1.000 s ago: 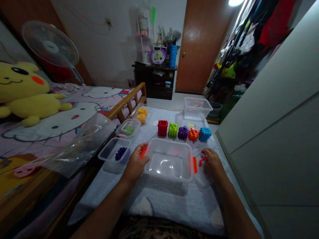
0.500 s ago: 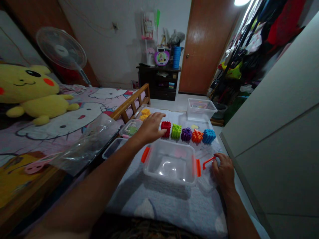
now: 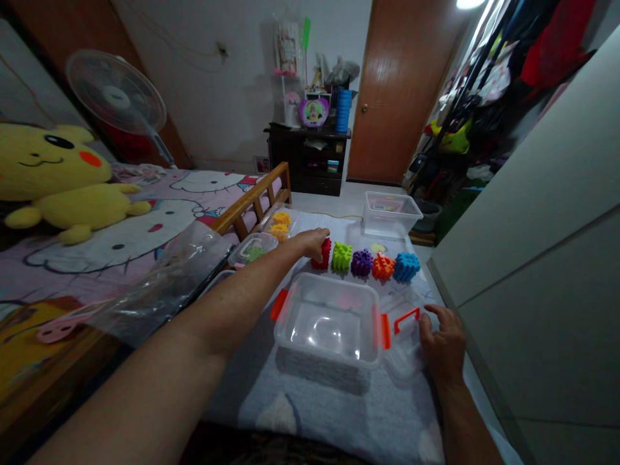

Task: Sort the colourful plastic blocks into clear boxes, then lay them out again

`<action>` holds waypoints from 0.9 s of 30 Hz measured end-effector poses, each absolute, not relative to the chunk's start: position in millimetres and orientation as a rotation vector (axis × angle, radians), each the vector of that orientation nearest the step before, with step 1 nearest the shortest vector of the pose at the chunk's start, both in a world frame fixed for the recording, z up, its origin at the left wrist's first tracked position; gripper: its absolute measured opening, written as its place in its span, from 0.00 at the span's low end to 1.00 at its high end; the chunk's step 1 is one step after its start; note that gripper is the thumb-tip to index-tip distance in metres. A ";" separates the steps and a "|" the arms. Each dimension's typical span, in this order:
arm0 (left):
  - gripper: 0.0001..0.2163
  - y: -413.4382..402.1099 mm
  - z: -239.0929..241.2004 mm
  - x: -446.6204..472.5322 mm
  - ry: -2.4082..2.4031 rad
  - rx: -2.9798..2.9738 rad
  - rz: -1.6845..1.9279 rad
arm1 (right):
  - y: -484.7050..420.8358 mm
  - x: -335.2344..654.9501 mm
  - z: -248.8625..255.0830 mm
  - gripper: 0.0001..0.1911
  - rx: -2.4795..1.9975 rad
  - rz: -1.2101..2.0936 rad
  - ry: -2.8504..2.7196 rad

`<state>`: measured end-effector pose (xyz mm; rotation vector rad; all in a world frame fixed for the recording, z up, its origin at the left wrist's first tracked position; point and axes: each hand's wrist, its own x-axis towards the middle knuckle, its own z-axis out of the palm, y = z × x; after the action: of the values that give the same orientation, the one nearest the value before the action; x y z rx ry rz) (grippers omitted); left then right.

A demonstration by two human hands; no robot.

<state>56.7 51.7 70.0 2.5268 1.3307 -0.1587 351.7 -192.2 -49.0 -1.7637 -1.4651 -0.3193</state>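
Note:
My left hand point(image 3: 312, 244) is closed around the left side of a red knobbly block point(image 3: 326, 256), which sits on the cloth. Beside it in a row stand similar blocks: lime green point(image 3: 341, 258), purple point(image 3: 361, 262), orange point(image 3: 383, 265) and blue point(image 3: 406, 267). A clear plastic box point(image 3: 327, 320) with orange side clips lies open in front of them, with nothing in it. Right of the box is a clear lid point(image 3: 404, 355) with an orange handle point(image 3: 405, 319). My right hand point(image 3: 443, 342) rests at the lid's right edge, thumb and index finger apart, near the handle.
Clear containers with yellow pieces point(image 3: 280, 226) and green pieces point(image 3: 255, 253) sit at the far left of the table. Another clear box point(image 3: 391, 214) stands at the back right. A wooden bed rail point(image 3: 254, 203) borders the left, a white cabinet point(image 3: 542, 258) the right.
My left hand has moved from above the red block down onto it, and its fingers have closed. My right hand has shifted slightly right and down, away from the orange handle.

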 end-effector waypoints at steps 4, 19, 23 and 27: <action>0.34 50.6 68.4 58.2 1.355 2.545 -0.235 | -193.8 351.4 -45.1 0.08 -1.757 -0.326 -1.429; 0.25 54.3 56.5 57.7 1.335 2.634 -0.233 | -192.4 348.1 -47.0 0.07 -1.758 -0.328 -1.411; 0.24 54.0 58.4 55.9 1.344 2.628 -0.228 | -192.3 347.8 -49.4 0.07 -1.757 -0.318 -1.423; 0.23 52.0 63.9 54.2 1.336 2.653 -0.231 | -191.9 347.9 -51.3 0.06 -1.758 -0.323 -1.433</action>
<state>54.2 52.0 63.9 2.6527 1.3362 -0.2307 347.9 -191.9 -51.3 -1.7584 -1.4325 -0.3226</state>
